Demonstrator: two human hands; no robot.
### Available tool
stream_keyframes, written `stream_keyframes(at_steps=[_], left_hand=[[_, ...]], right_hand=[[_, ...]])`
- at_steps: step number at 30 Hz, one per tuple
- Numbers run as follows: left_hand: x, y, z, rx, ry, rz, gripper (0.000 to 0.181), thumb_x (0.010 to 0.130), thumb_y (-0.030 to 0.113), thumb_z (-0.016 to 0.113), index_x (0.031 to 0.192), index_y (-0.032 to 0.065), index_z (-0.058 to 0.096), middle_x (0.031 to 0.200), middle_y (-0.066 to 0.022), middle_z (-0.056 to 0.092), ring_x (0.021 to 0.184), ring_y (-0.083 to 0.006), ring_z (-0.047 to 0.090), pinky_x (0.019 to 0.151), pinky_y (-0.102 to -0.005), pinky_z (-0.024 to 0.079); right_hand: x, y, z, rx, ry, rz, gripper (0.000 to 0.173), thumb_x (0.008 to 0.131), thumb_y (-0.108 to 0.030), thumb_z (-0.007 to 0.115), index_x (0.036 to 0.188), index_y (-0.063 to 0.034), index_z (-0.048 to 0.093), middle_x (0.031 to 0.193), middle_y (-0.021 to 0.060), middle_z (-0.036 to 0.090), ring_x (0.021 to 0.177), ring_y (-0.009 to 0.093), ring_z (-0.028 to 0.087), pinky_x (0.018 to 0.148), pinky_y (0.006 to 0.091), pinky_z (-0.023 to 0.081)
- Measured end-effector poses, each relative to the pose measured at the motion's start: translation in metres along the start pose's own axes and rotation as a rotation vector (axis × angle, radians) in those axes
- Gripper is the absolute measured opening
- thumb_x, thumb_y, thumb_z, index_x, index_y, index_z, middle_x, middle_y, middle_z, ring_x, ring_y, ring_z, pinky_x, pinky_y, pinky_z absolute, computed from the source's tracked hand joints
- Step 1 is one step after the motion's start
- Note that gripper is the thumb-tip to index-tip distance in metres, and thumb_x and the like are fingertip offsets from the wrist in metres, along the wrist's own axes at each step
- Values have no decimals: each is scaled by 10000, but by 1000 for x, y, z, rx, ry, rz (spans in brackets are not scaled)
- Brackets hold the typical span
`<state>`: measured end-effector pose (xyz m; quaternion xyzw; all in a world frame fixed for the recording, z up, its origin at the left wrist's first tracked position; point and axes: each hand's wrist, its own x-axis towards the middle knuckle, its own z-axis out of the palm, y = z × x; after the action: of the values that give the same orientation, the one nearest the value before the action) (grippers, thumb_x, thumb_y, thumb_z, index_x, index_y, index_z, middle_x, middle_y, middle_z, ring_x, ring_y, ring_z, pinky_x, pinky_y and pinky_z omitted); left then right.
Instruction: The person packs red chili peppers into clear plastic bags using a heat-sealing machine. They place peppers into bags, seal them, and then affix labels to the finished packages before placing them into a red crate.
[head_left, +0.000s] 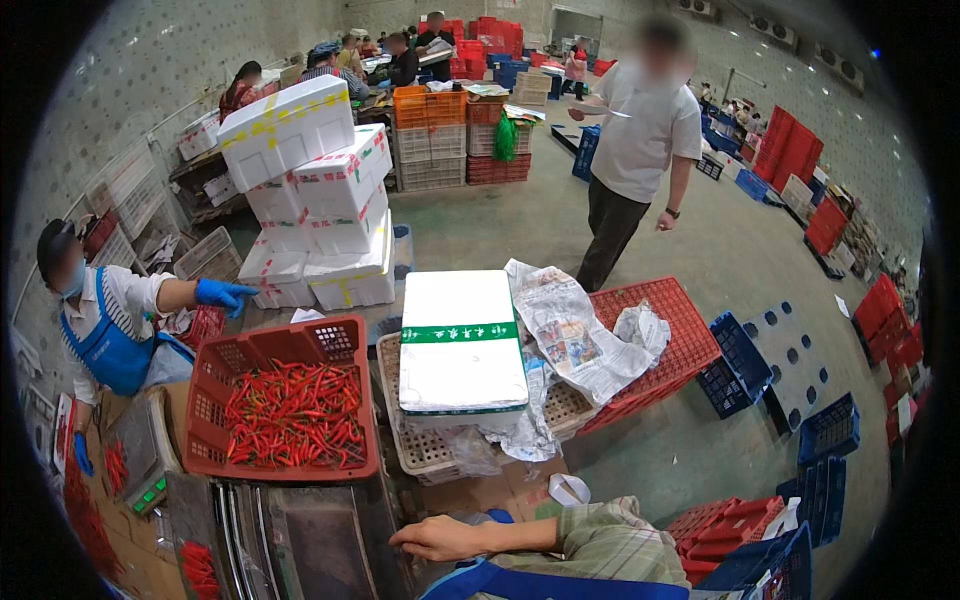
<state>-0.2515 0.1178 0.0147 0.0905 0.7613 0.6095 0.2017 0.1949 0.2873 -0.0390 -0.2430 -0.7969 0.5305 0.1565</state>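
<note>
My right hand (439, 537), bare, rests with bent fingers at the edge of a dark metal bench machine (322, 536), which looks like a film wrapper with metal rods and a flat plate. Nothing shows in its grasp. My left hand is out of view. Just beyond the machine stands a red plastic crate (281, 475) of loose red chillies (292, 412). Left of it is a scale (139, 450) with a lit green display and some chillies on its platform. A bundle of chillies (198, 570) lies beside the machine.
A white foam box (461, 375) with a green band sits on a pale crate (401, 442), by crumpled newspaper (577, 330) and red crates (652, 352). Stacked foam boxes (341, 232) stand behind. A blue-gloved co-worker (112, 322) points rightward; another person (641, 135) stands holding paper.
</note>
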Motion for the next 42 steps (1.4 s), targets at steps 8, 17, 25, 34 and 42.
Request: stream_keyframes(at_steps=[8,17,25,34,42], left_hand=[[0,-8,-12,16,-1,3,197,810,52,592,1000,2,571,735,-60,553,582,-150,523,531,-276,435],[30,-34,-48,124,-1,53,224,788,64,615,998,19,548,694,-46,524,538,-125,489,490,-267,397],[33,-34,-63,152,-173,12,273,818,108,620,1075,45,554,822,9,551,593,-83,494,509,-205,407],[-3,-17,-28,71,-58,23,208,818,66,556,1018,14,581,755,-22,582,562,-79,503,489,-203,382],[-17,-16,-23,70,76,-7,286,770,-42,529,1053,-26,560,666,-12,534,557,-87,516,492,-223,421]], right_hand=[[3,-6,7,-71,-83,-125,276,920,-179,483,1142,-32,556,997,194,634,918,380,600,754,457,483],[7,-3,22,-138,-53,-211,284,877,-166,519,1122,-29,560,1005,158,623,927,346,596,788,453,468],[23,90,-90,-449,910,-36,463,773,10,545,1230,31,473,1209,235,517,1091,422,499,939,454,411],[53,180,-185,-420,815,284,324,871,-95,559,1183,-6,539,1142,145,581,930,235,589,824,333,474],[219,-40,-83,-60,323,-342,225,928,-63,511,1127,8,591,1050,103,630,984,197,595,858,280,457]])
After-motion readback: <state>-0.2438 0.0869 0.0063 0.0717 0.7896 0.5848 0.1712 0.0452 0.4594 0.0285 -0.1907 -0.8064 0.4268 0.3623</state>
